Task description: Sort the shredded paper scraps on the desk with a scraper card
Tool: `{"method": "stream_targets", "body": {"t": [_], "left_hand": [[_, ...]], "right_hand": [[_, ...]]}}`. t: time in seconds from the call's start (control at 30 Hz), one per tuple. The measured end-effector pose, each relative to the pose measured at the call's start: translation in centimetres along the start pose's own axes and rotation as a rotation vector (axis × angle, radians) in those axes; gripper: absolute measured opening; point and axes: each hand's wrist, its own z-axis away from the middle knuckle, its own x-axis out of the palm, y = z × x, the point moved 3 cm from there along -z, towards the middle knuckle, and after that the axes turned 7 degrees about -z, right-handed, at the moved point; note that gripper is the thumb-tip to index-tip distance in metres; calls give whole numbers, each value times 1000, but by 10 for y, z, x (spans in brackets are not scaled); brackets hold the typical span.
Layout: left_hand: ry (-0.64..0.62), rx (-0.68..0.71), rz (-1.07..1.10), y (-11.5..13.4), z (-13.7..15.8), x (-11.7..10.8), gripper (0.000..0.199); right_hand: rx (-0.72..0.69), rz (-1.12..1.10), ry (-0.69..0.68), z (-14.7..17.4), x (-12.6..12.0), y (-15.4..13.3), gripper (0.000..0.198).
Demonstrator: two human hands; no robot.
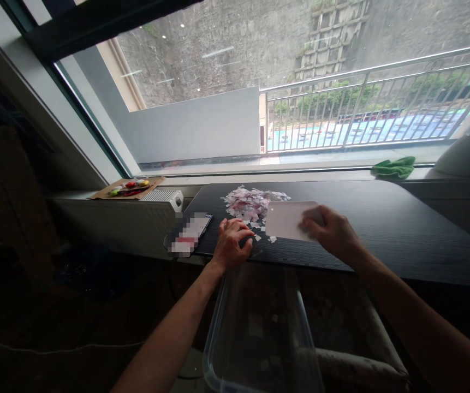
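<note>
A heap of small pale pink and white paper scraps lies on the dark table by the window. My right hand grips a flat white rectangular card or scraper with a small hole near one corner. The card is held just beside the heap, over its right edge. My left hand is at the table's front edge, its fingers apart and bent near a few loose scraps, holding nothing. Below the edge, a clear plastic bin has a few scraps inside.
A phone lies at the table's left corner. Left of it, a brown board with colourful small items rests by a white radiator. A green cloth lies on the sill. A patterned cushioned seat stands beside the bin.
</note>
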Motion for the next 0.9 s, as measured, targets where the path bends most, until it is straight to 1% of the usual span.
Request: {"method": "stream_targets", "body": {"t": [0.07,0.13,0.2,0.23,0.3,0.37,0.43,0.5,0.6,0.67,0.73,0.9], "left_hand": [[31,-16,3,-1,0,0,14],[44,-25,8,-2,0,0,14],[47,-27,15,-2,1,0,14],[48,-27,17,-2,1,0,14],[52,-24,20,-1,1,-1,14],[53,-19,19,-1,1,-2,14],[49,-15,15,0,0,-2,14],[46,-12,11,0,0,-2,14],[43,-8,-2,0,0,-3,15],[42,0,-10,0,0,-3,16],[43,9,-16,-1,0,-3,16],[48,28,-19,-3,0,-2,16]], "right_hand": [[-28,-66,-55,-3,15,-1,15],[-38,-73,-91,-5,24,-1,14],[-20,-26,-83,-5,18,2,12],[-2,8,-69,-5,10,4,11],[56,90,-26,-1,-16,9,10],[136,129,-35,2,-44,15,10],[188,119,-19,4,-68,21,10],[208,64,13,2,-80,27,12],[264,-130,41,-3,-79,40,12],[354,-293,11,-7,-70,49,10],[432,-389,-18,-9,-63,57,8],[478,-392,-62,-9,-61,65,7]]}}
